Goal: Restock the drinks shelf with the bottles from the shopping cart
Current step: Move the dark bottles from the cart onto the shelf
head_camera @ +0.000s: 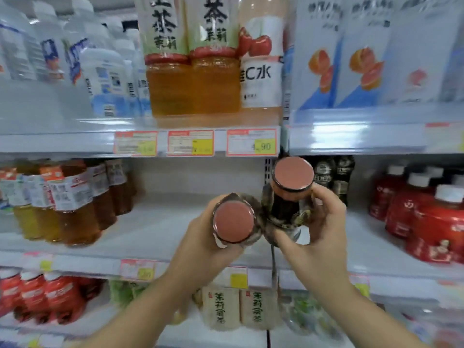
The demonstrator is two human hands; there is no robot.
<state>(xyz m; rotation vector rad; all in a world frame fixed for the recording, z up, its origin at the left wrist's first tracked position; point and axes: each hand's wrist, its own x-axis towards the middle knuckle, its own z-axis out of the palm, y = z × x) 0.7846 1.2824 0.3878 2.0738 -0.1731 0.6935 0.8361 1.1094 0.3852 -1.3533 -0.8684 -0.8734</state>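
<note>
I hold two dark bottles with pink caps in front of the middle shelf (160, 227). My left hand (200, 244) grips the left bottle (233, 222), whose cap points at the camera. My right hand (319, 222) grips the right bottle (291, 187), held slightly higher, near the shelf's upright divider. The two bottles touch side by side. Behind them an open gap on the middle shelf lies between amber tea bottles (75, 202) and two dark bottles (334, 177) at the back.
Red bottles with white caps (426, 214) fill the middle shelf's right part. The upper shelf carries water bottles (105, 79), orange tea bottles (193, 71) and cartons (364, 59). Price tags (251, 141) line the shelf edges. The lower shelf holds red bottles (45, 297) and beige tea bottles (241, 307).
</note>
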